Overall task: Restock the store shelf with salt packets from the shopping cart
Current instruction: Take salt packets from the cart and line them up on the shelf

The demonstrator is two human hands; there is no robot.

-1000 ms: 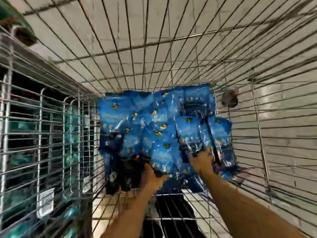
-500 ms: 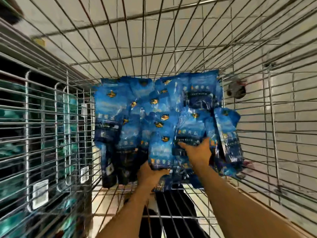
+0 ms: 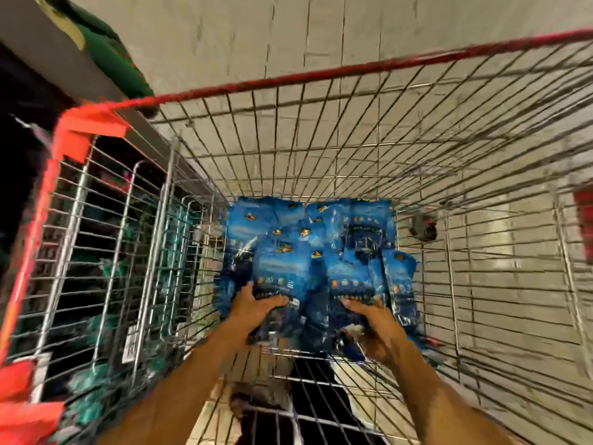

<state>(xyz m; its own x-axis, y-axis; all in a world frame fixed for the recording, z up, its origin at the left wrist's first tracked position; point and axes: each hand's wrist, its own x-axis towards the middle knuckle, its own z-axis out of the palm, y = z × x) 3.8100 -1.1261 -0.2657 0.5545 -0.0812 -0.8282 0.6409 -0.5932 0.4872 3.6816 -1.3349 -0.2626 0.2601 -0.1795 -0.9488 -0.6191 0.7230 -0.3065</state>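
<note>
So, cart: your silver wire shopping cart with the red rim (image 3: 321, 77) fills the view.
Packets: the pile of blue plastic salt packets (image 3: 308, 258) lies on the cart floor, at the far end.
Left hand (image 3: 256, 311): curled round a packet's near edge, thumb on top.
Right hand (image 3: 372, 326): same deal on another packet, though it's blurry.

Blue salt packets (image 3: 308, 252) lie heaped on the wire floor of a red-rimmed shopping cart (image 3: 321, 75), against its far wall.
</note>
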